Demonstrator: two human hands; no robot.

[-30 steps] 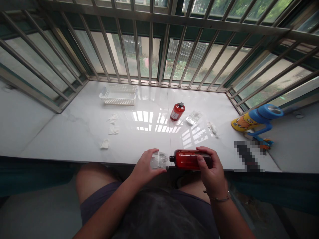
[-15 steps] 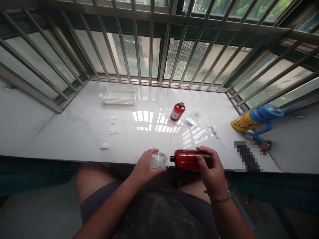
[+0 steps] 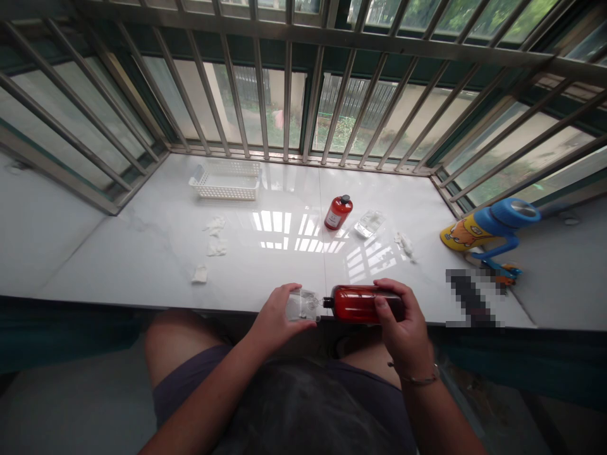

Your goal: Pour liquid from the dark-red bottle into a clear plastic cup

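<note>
Two hands are busy at the near edge of the white marble sill (image 3: 142, 272), folks! Our right hand (image 3: 403, 322) wraps firmly round an amber bottle (image 3: 365, 304) lying on its side, its capped end pointing to nine o'clock. Our left hand (image 3: 275, 313) curls closed around a clear plastic packet (image 3: 301, 305), just beside that cap. We'd call the bottle smooth and probably slippery, best gripped round its body. The packet looks light, soft and easily crumpled, so we'd pinch it at the edge. At twelve o'clock a second red bottle (image 3: 338, 212) stands upright near another clear packet (image 3: 369, 223), and a white plastic basket (image 3: 225, 180) sits at eleven.
</note>
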